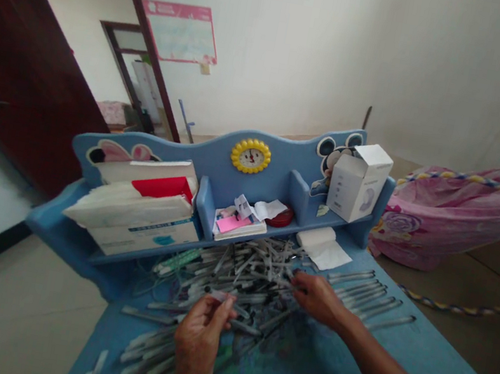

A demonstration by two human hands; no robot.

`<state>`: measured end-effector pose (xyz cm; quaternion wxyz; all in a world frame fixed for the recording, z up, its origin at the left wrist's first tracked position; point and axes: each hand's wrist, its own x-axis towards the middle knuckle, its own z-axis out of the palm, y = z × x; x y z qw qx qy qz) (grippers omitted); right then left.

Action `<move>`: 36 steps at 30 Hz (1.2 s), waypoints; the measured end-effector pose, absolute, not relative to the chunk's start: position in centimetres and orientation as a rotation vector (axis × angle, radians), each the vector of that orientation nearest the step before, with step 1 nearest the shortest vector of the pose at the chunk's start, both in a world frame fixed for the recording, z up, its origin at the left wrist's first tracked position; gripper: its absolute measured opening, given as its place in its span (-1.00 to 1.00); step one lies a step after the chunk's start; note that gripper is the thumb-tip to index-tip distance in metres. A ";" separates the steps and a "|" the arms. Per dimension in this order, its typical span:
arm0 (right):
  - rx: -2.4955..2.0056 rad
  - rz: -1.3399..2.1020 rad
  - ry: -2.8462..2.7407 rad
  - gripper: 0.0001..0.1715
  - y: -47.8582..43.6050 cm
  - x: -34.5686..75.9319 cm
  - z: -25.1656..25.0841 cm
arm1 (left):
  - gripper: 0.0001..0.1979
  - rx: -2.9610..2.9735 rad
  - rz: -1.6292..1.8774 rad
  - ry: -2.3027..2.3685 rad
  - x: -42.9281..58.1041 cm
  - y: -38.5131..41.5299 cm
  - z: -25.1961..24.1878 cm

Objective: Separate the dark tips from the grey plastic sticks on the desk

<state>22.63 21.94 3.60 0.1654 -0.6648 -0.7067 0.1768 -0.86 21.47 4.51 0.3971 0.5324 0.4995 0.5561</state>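
A heap of pens (pixel 235 268) with pale, translucent barrels covers the middle of the blue desk. My left hand (pixel 203 330) is at the near side of the heap, thumb and fingers pinched on a small pale translucent piece (pixel 220 296). Its exact kind is unclear. My right hand (pixel 315 296) reaches the heap's right edge with curled fingers; a dark tip shows by them, but what they grip is hidden. Several pens (pixel 364 294) lie in a row under and beyond my right forearm. Another bundle of pens (pixel 147 359) rests left of my left wrist.
Along the desk's back runs a blue shelf (pixel 256 204) with a yellow clock (pixel 250 156). It holds a white box (pixel 359 184), papers and books (pixel 142 219). A tissue roll (pixel 323 248) lies below it. Pink cloth (pixel 439 214) hangs at right.
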 end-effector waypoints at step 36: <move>-1.255 1.331 -1.374 -0.87 17.5 16.0 -0.7 | -0.85 1.522 1.210 1.151 1.0 19.8 3.8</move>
